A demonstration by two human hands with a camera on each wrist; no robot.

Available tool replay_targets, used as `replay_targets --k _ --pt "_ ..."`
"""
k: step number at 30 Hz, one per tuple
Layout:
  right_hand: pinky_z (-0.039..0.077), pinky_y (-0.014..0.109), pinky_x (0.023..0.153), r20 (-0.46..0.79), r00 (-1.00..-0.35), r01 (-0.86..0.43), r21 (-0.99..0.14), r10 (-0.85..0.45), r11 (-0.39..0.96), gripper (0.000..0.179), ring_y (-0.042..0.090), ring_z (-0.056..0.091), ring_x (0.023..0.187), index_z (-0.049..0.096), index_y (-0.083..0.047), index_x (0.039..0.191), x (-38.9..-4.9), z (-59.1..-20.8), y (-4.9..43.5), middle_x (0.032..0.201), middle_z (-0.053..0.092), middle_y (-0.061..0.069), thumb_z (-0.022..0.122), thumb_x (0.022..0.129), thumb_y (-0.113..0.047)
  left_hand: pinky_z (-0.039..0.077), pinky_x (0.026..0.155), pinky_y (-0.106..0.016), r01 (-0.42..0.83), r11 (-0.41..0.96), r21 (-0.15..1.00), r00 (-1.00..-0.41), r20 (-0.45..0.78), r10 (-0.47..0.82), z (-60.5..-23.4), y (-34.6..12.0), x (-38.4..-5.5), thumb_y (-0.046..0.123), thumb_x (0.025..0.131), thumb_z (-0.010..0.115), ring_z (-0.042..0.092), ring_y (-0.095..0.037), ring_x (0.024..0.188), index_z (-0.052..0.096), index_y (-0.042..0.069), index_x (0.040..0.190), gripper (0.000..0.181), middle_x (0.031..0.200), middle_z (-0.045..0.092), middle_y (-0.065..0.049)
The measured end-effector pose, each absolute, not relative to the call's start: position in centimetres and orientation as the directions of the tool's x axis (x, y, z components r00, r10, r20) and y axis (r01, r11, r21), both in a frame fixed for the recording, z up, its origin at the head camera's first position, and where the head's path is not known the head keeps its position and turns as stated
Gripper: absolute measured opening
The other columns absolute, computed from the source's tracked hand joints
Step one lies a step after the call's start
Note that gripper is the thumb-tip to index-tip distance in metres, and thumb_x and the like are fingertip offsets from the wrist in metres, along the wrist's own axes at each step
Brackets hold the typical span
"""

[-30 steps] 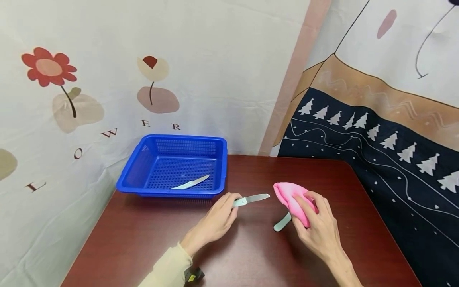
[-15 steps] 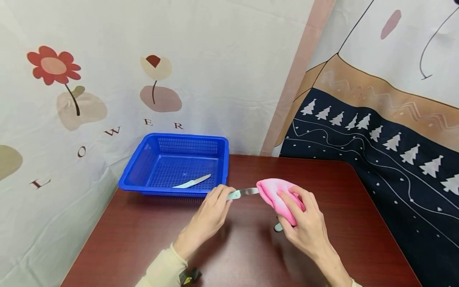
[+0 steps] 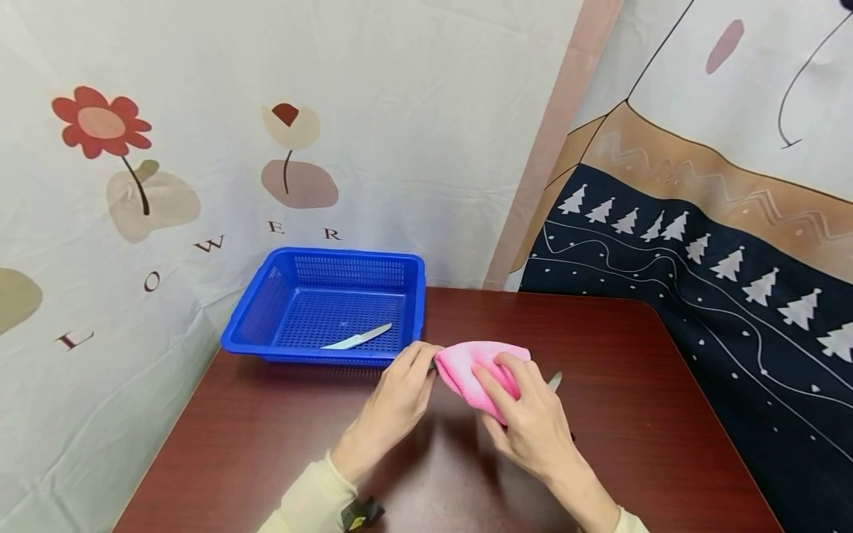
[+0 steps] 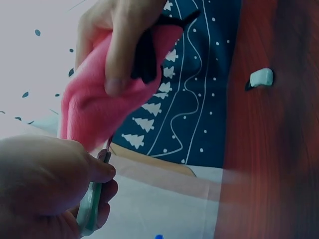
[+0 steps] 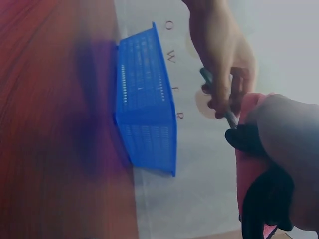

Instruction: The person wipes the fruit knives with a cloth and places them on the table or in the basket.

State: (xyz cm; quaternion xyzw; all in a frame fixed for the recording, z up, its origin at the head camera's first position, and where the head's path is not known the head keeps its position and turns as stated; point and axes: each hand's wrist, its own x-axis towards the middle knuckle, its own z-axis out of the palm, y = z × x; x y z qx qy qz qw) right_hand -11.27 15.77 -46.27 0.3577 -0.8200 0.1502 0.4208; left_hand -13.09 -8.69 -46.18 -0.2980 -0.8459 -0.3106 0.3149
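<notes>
My left hand (image 3: 393,403) grips a knife by its pale green handle (image 4: 89,209), which is mostly hidden in the head view. My right hand (image 3: 533,422) holds a folded pink cloth (image 3: 466,370) around that knife's blade, close against the left fingers. Most of the blade is covered by the cloth. A second knife lies on the table under the right hand; its blade tip (image 3: 554,381) shows beyond the fingers, and its handle (image 4: 261,77) appears in the left wrist view. Another knife (image 3: 358,337) rests inside the blue basket (image 3: 323,355).
The basket stands at the back left of the reddish-brown table (image 3: 600,333), just beyond my left hand. Printed cloth hangs (image 3: 413,148) rise behind the table and along its right side. A dark device (image 3: 360,514) sits at my left wrist.
The right hand has brought the pink cloth leftward over the blade, up to the left hand. The left hand has shifted slightly left and up, and the tabletop knife's blade tip has come into view.
</notes>
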Motion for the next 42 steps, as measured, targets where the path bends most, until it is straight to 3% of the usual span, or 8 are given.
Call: replay_targets --k 5,11,19,28,36,42 --pt "0.058 0.045 0.078 0.776 -0.387 -0.693 0.111 -0.498 0.712 0.048 0.036 0.062 0.098 0.078 -0.011 0.138 -11.5 -46.7 15.4 0.129 0.07 0.023 0.061 0.094 -0.02 0.064 0.087 -0.038 0.693 0.619 0.369 -0.633 0.722 0.279 -46.1 -8.0 -12.7 -0.013 0.095 0.073 0.072 -0.025 0.097 0.071 0.0 0.115 0.024 0.105 0.071 -0.01" --pt "0.056 0.043 0.076 0.772 -0.403 -0.662 0.125 -0.492 0.739 0.044 0.036 0.062 0.096 0.078 -0.011 0.137 -11.6 -47.0 15.2 0.128 0.07 0.024 0.057 0.1 -0.021 0.064 0.084 -0.036 0.686 0.622 0.379 -0.638 0.724 0.263 -46.1 -7.6 -12.4 -0.015 0.094 0.072 0.069 -0.024 0.094 0.07 -0.001 0.115 0.026 0.103 0.069 -0.01" --pt "0.056 0.045 0.075 0.755 -0.453 -0.638 0.096 -0.473 0.764 0.047 0.037 0.061 0.097 0.078 -0.012 0.138 -11.6 -47.0 15.5 0.129 0.07 0.025 0.06 0.096 -0.02 0.064 0.085 -0.038 0.67 0.641 0.376 -0.646 0.72 0.253 -46.4 -7.5 -12.3 -0.014 0.095 0.075 0.07 -0.024 0.095 0.07 -0.003 0.116 0.025 0.103 0.07 -0.011" --pt "0.055 0.046 0.057 0.75 -0.506 -0.6 0.048 -0.426 0.799 0.053 0.038 0.06 0.1 0.077 -0.012 0.139 -11.9 -46.9 16.8 0.131 0.068 0.025 0.066 0.088 -0.018 0.064 0.082 -0.039 0.665 0.645 0.376 -0.646 0.723 0.244 -46.6 -7.8 -12.3 -0.011 0.096 0.078 0.069 -0.023 0.093 0.07 -0.004 0.116 0.023 0.103 0.071 -0.01" --pt "0.058 0.049 0.064 0.76 -0.523 -0.571 0.026 -0.387 0.821 0.05 0.041 0.059 0.1 0.077 -0.01 0.137 -12.4 -46.7 17.8 0.129 0.067 0.026 0.068 0.089 -0.018 0.062 0.081 -0.038 0.656 0.646 0.39 -0.663 0.707 0.246 -46.6 -8.0 -12.1 -0.011 0.095 0.079 0.069 -0.022 0.092 0.071 -0.002 0.116 0.024 0.103 0.071 -0.009" --pt "0.062 0.051 0.062 0.759 -0.549 -0.538 -0.001 -0.349 0.843 0.053 0.042 0.061 0.104 0.078 -0.01 0.138 -12.8 -46.5 18.8 0.128 0.067 0.027 0.076 0.086 -0.014 0.063 0.081 -0.038 0.65 0.647 0.398 -0.672 0.698 0.245 -46.7 -8.1 -12.1 -0.01 0.095 0.079 0.069 -0.022 0.093 0.071 -0.002 0.116 0.024 0.103 0.072 -0.008"
